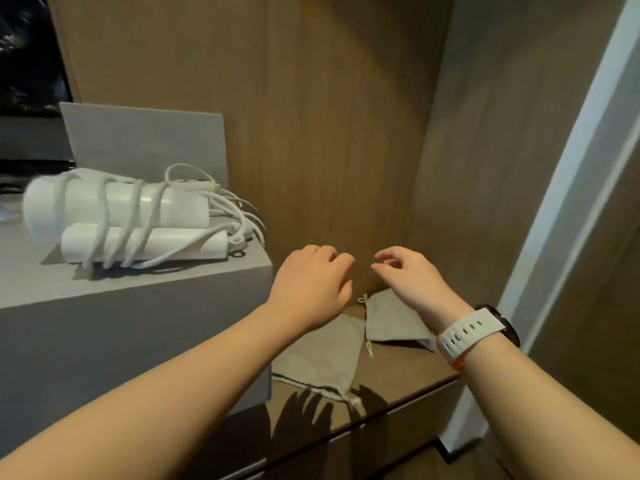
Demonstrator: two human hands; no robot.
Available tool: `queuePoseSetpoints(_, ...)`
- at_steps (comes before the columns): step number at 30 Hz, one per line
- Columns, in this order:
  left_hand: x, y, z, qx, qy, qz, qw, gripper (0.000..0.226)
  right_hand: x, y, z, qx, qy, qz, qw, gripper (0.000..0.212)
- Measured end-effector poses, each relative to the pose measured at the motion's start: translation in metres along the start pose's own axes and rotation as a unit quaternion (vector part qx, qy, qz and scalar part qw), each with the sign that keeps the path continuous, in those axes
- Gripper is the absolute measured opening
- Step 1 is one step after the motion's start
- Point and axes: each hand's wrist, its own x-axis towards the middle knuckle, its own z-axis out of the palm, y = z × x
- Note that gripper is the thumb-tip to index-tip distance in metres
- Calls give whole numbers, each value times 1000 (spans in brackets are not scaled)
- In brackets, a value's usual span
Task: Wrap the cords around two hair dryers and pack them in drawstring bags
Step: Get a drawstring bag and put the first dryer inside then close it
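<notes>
A white hair dryer [114, 206] lies on a grey box [138, 306] at the left, its white cord [135, 230] wound round body and folded handle, with loose loops trailing to the right. A second dryer is not clearly separable from it. Two beige drawstring bags lie flat on the wooden shelf: a nearer bag [318, 362] and a farther bag [391, 323]. My left hand [311, 282] and my right hand [408, 278] hover above the bags with loosely curled fingers and hold nothing.
Wood panels [329, 133] close the back and right of the alcove. A grey board [145, 140] leans behind the dryer. A white door frame [571, 202] runs down the right. The shelf's front edge [381, 414] lies below my hands. My right wrist wears a white-strapped watch [474, 334].
</notes>
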Motion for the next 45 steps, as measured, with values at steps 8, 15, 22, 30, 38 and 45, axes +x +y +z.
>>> queuePoseSetpoints(8,-3,23,113,-4,-182,-34,983,35,-2,116,29,-75,-80,101,989,35)
queuePoseSetpoints(15,-29,13,206,8,-312,-112,944,40,2,198,102,-110,-184,161,963,34)
queuePoseSetpoints(22,-57,1,261,29,-423,-133,896,55,19,248,174,-167,-248,137,945,41)
queuePoseSetpoints(30,-76,-20,286,-13,-437,-209,875,56,40,277,242,-158,-285,160,932,53)
queuePoseSetpoints(38,-85,-20,287,-40,-422,-250,870,48,34,269,251,-277,-183,177,926,30)
queuePoseSetpoints(45,-76,-14,264,-111,-318,-256,906,45,33,243,212,-166,-95,111,975,24)
